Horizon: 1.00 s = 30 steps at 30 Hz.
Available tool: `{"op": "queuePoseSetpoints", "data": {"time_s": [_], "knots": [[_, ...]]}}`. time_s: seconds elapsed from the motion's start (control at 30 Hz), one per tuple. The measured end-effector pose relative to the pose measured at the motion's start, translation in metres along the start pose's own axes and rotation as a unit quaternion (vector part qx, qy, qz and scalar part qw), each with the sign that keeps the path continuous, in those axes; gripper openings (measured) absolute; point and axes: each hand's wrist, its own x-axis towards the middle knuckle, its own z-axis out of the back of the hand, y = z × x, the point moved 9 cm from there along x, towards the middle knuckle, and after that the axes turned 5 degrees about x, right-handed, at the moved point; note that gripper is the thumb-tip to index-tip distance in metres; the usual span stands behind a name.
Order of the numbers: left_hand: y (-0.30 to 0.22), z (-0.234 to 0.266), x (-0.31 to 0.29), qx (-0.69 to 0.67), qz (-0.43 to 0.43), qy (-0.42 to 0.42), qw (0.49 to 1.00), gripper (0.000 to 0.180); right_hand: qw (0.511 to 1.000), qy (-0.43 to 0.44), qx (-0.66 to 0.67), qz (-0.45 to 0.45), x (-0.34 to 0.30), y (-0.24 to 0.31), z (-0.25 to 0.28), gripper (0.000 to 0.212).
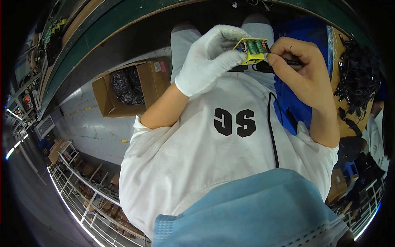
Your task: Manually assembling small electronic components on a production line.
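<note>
My left hand (210,59) wears a white glove and grips a small yellow circuit board (252,49) carrying green cylindrical parts, held above my lap. My bare right hand (302,68) pinches the board's right edge and holds a thin black tool or cable end (293,62) against it. A black cable (272,127) runs from my hands down over my white shirt.
An open cardboard box (125,88) filled with dark parts stands on the floor to my left. A blue bin (304,37) sits at my right, beside a surface with a heap of black cables (358,78). A dark green bench edge (123,20) arcs across the top.
</note>
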Motion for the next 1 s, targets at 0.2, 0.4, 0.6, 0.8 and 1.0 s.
{"op": "queuePoseSetpoints", "data": {"time_s": [0.2,0.4,0.6,0.8,1.0], "knots": [[-0.004,-0.003,0.000,0.024,-0.032,0.019,0.999,0.037,1.000,0.007,-0.021,0.005,-0.002,0.003,0.002,0.008],[-0.014,-0.009,0.003,0.089,-0.091,0.053,0.990,0.037,0.990,-0.044,-0.109,0.075,-0.005,0.019,0.002,0.003],[-0.019,-0.013,0.007,0.134,-0.150,0.062,0.978,0.032,0.887,-0.146,-0.356,0.255,-0.020,0.050,-0.006,0.009],[-0.025,-0.016,0.008,0.180,-0.230,0.073,0.954,0.027,0.821,-0.167,-0.454,0.303,-0.032,0.065,-0.014,0.014],[-0.034,-0.018,0.005,0.175,-0.296,0.053,0.938,0.037,0.795,-0.193,-0.461,0.345,-0.036,0.070,-0.019,0.016]]}}
